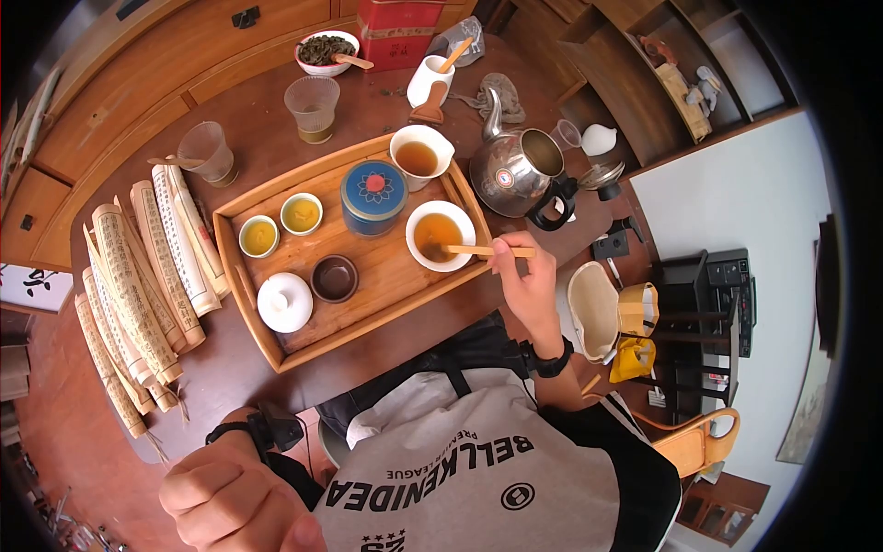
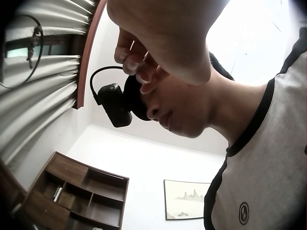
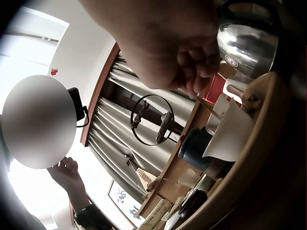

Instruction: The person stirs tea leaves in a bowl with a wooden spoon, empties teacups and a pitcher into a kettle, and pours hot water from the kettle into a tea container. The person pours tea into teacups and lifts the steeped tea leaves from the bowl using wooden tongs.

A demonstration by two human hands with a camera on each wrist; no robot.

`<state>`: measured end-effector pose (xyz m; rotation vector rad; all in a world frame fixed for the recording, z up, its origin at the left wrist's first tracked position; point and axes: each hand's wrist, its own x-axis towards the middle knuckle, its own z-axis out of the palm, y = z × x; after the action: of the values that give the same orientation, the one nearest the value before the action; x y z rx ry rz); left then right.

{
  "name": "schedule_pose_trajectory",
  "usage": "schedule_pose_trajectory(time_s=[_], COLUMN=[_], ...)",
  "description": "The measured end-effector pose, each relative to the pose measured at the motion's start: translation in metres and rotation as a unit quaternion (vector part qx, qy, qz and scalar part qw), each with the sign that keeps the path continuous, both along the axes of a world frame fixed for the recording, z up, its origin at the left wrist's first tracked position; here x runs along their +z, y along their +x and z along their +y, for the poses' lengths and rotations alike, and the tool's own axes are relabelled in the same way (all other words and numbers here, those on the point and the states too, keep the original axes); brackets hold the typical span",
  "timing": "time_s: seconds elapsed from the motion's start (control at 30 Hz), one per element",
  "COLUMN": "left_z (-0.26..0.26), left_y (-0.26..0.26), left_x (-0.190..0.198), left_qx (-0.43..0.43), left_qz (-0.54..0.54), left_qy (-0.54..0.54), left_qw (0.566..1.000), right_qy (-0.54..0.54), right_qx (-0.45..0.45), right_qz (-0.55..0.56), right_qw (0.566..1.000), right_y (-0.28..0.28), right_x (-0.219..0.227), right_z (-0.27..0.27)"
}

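My right hand (image 1: pixel 528 285) pinches the handle of a wooden spoon (image 1: pixel 487 250) between thumb and fingers. The spoon's far end dips into amber tea in a white bowl (image 1: pixel 415 212), which stands on a wooden tray (image 1: pixel 267 342). Beside that bowl are a blue tea canister (image 1: pixel 373 204) and a white pitcher (image 1: pixel 397 147) of darker tea. My left hand (image 1: pixel 230 497) is raised off the table, fingers curled in with nothing visible in them. In the left wrist view, this hand's fingertips (image 2: pixel 144 76) overlap the face beside the head camera (image 2: pixel 115 105).
Two small tea cups (image 1: pixel 301 213), a white lid (image 1: pixel 285 303) and a dark dish (image 1: pixel 334 279) share the tray. A steel kettle (image 1: pixel 506 175) stands right of it, bamboo scrolls (image 1: pixel 138 285) left. Behind are glass cups (image 1: pixel 312 106) and a bowl of tea leaves (image 1: pixel 327 53).
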<state>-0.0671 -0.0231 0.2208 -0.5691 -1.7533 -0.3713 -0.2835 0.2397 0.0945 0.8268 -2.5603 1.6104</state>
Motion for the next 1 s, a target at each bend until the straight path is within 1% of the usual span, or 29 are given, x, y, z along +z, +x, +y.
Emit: schedule_pose_trajectory(time_s=[0.13, 0.2, 0.4, 0.63, 0.73, 0.8, 0.93, 1.0], left_z=[0.0, 0.0006, -0.0004, -0.0012, -0.0007, -0.0013, -0.0009, -0.0004], left_y=[0.0028, 0.0032, 0.0016, -0.0008, -0.0011, -0.0022, -0.0025, -0.003], left_x=[0.0007, 0.0007, 0.0009, -0.0008, -0.0001, 0.0, 0.0006, 0.0017], left_qx=[-0.002, -0.008, -0.013, -0.017, -0.011, -0.015, -0.015, -0.014], left_qz=[-0.021, -0.028, -0.026, -0.009, -0.01, -0.004, -0.007, -0.007], left_qy=[-0.002, 0.008, 0.003, 0.001, 0.004, 0.001, 0.002, 0.007], left_qw=[1.0, 1.0, 1.0, 1.0, 1.0, 1.0, 1.0, 1.0], right_qy=[-0.024, -0.062, -0.083, -0.074, -0.051, -0.019, -0.014, -0.008], right_qx=[0.003, -0.008, -0.003, 0.021, 0.024, 0.018, 0.002, -0.016], right_qz=[-0.011, -0.039, -0.047, -0.036, -0.038, -0.033, -0.018, 0.014], right_qw=[1.0, 0.997, 0.995, 0.996, 0.998, 0.999, 1.0, 1.0], right_y=[0.0003, 0.001, 0.005, 0.0038, 0.003, 0.0019, 0.0002, -0.0001], right_x=[-0.0008, -0.0022, 0.0015, -0.002, -0.0024, -0.0023, -0.0053, -0.0055], right_z=[0.0015, 0.0031, 0.0026, 0.0002, -0.001, -0.0032, -0.0045, -0.0043])
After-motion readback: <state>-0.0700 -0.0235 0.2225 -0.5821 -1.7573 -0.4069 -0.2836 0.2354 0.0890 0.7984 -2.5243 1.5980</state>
